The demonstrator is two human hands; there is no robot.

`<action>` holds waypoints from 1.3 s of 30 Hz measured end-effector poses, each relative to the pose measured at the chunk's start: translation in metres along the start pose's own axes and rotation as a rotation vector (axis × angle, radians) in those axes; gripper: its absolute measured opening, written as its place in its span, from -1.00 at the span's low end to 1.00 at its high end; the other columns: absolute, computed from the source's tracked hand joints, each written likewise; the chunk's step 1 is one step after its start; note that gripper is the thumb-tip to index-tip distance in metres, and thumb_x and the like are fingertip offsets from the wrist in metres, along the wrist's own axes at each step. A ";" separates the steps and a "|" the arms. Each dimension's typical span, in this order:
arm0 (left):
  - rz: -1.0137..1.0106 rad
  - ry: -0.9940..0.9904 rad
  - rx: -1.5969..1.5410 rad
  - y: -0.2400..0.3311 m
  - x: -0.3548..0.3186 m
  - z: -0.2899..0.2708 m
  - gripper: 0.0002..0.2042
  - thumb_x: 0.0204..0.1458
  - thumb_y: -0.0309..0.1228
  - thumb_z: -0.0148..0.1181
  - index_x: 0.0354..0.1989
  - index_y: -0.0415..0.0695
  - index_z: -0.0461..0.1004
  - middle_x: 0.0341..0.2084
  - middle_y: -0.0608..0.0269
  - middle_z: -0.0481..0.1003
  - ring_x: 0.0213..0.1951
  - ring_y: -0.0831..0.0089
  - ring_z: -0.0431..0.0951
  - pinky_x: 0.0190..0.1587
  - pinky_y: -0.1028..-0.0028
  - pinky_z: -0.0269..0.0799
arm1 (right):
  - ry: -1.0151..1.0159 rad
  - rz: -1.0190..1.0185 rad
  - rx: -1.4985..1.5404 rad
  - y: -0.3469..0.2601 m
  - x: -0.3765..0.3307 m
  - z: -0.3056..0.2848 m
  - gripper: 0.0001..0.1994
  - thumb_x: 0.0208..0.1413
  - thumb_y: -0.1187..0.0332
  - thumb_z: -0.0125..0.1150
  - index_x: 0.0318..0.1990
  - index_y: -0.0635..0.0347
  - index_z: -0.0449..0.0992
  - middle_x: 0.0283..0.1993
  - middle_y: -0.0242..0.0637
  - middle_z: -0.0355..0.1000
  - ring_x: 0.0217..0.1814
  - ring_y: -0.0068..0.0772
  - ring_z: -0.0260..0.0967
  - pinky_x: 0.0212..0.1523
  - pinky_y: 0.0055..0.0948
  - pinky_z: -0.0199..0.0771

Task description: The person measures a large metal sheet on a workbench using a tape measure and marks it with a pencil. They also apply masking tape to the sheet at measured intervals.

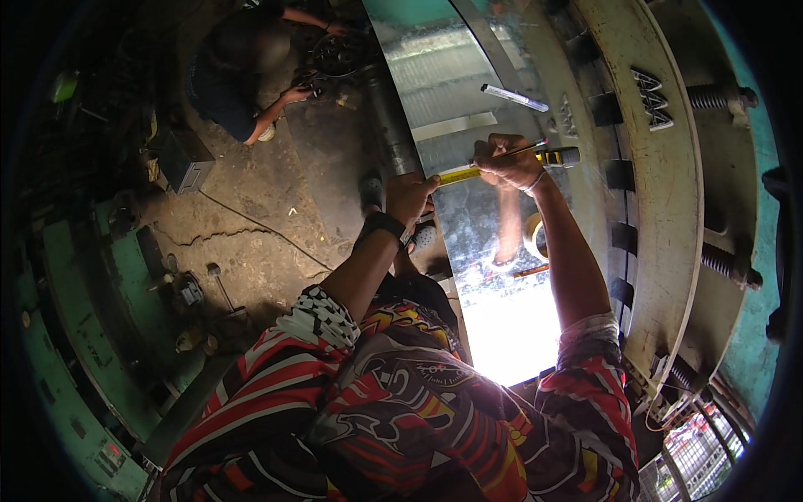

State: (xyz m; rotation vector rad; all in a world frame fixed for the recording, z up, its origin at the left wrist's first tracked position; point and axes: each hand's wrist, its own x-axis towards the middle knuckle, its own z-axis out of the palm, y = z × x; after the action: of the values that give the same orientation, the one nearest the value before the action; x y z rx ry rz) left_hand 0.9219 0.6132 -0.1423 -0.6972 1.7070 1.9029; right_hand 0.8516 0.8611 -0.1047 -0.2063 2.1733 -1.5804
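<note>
Slippage risk: tape measure pinched by right hand with pencil; tape end pressed flat by left hand at metal sheet edge; marks could be misplaced.

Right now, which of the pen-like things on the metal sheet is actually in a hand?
The pencil in the right hand, held over the yellow tape measure. The white marker lies loose farther up the sheet.

A shiny metal sheet carries a white marker and tape measure.

Tape measure on metal sheet
</note>
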 end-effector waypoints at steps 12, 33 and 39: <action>0.006 0.035 -0.007 0.003 -0.004 0.003 -0.74 0.14 -0.32 0.43 -0.34 -0.33 0.65 -0.48 0.14 0.61 -0.50 0.44 0.61 -0.48 0.46 0.59 | 0.039 0.003 0.089 0.006 0.001 0.001 -0.91 0.05 0.43 0.44 -0.39 0.15 0.61 -0.43 -0.39 0.59 -0.36 -0.58 0.53 -0.33 -0.48 0.51; -0.086 -0.013 -0.053 0.017 -0.012 -0.001 -0.79 0.10 -0.39 0.45 -0.29 -0.27 0.56 -0.43 0.22 0.54 -0.43 0.43 0.59 -0.36 0.41 0.62 | 0.154 -0.444 -0.600 0.003 -0.021 0.004 -0.62 -0.04 0.19 0.60 -0.08 0.06 0.66 -0.08 -0.21 0.59 0.04 -0.16 0.54 0.09 -0.22 0.55; -0.117 -0.088 -0.113 0.014 -0.009 -0.009 -0.68 0.11 -0.39 0.43 -0.10 -0.36 0.52 -0.25 0.04 0.54 -0.27 0.24 0.64 -0.23 0.28 0.71 | 0.299 -0.462 -0.763 0.029 -0.044 0.000 -0.56 -0.06 0.14 0.58 -0.02 0.01 0.63 0.06 -0.17 0.51 0.13 -0.02 0.44 0.14 -0.07 0.46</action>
State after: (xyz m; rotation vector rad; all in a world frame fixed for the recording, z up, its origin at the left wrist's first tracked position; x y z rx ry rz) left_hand 0.9199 0.6029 -0.1261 -0.7279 1.4822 1.9297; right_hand 0.8950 0.8873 -0.1196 -0.7921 3.0499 -0.9234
